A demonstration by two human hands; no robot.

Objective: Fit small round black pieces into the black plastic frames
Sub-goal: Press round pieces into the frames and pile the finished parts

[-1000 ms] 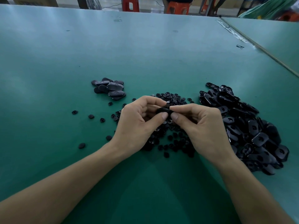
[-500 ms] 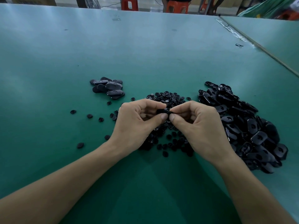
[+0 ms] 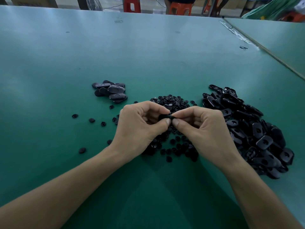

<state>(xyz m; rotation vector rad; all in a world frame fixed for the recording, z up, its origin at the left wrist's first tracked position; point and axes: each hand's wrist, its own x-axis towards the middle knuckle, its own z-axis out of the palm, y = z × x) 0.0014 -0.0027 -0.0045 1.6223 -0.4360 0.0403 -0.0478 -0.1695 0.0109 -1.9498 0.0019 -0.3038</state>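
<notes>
Thumb and forefinger of the left hand [image 3: 140,128] and of the right hand [image 3: 203,129] pinch one small black plastic frame [image 3: 165,116] between them, thumb tips nearly meeting, just above the heap of round pieces [image 3: 178,146]. The fingers cover most of the frame, so I cannot tell whether a disc sits in it. The round pieces are dull, button-like discs, and a few lie scattered to the left. To the right lies a pile of frames [image 3: 257,129], glossy rounded oblongs with centre holes. To the far left is a small heap of oval parts [image 3: 110,91], smooth-faced. The table [image 3: 148,55] is matte green.
</notes>
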